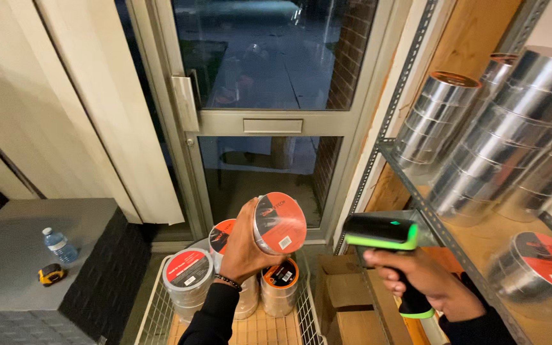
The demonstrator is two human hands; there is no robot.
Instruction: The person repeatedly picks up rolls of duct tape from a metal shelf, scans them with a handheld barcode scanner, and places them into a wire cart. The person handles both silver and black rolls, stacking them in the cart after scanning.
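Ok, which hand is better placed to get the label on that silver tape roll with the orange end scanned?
Right. The right hand already grips the black and green handheld scanner, its head turned toward the silver tape roll with the orange end. The left hand is occupied holding that roll up, label facing out.

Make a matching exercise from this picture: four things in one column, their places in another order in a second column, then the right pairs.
Things:
1. Roll of foil tape
2. Handheld scanner
3. Water bottle
4. Tape measure

Places:
A. On the grey counter, nearest its front edge
B. In the left hand
C. On the grey counter, behind the yellow thing
D. In the right hand

Pairs: 1-B, 2-D, 3-C, 4-A
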